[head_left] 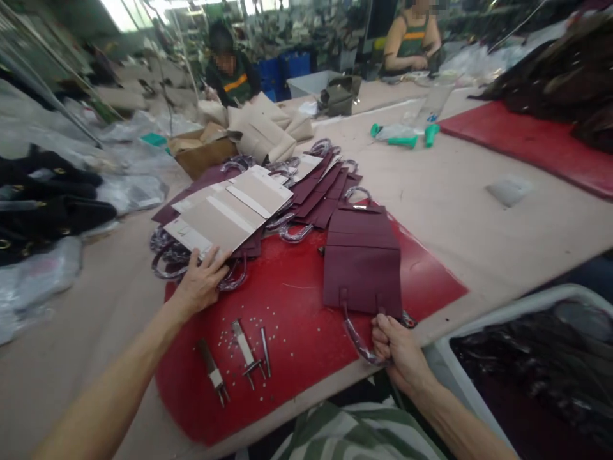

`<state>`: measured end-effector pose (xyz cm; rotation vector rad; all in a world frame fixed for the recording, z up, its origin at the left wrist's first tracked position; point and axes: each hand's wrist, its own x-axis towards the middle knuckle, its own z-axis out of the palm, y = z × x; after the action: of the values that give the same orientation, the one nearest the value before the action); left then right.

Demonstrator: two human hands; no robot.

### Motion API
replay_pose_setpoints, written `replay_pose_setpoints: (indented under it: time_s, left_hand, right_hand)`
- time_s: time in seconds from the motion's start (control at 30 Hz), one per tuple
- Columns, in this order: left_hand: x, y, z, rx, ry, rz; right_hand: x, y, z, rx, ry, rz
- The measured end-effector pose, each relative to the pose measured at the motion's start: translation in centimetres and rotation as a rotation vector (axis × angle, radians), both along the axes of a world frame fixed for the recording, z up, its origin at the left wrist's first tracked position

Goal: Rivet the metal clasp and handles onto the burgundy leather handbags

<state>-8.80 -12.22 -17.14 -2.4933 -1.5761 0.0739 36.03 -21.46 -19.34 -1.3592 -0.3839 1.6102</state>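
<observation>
My right hand is closed around the plastic-wrapped handle of a flat maroon bag piece that lies on the red mat. My left hand rests with fingers spread on the near end of a fanned stack of maroon pieces with beige card backing, touching a wrapped handle there. More maroon pieces lie fanned behind.
Metal punch tools and small rivets lie on the mat's near edge. A grey bin with dark goods stands at right. Green-handled tools, a cardboard box, black bags and two seated workers lie beyond.
</observation>
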Motion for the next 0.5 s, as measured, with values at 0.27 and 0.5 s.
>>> replay_pose_setpoints:
  time_s: [0.27, 0.5]
  left_hand:
    - [8.0, -8.2, -0.3, 0.019, -0.237, 0.216]
    - [11.4, -15.5, -4.0, -0.079, -0.393, 0.193]
  right_hand:
    - [0.0, 0.1, -0.8, 0.042, 0.134, 0.013]
    - [-0.6, -3.0, -1.2, 0.054, 0.164, 0.007]
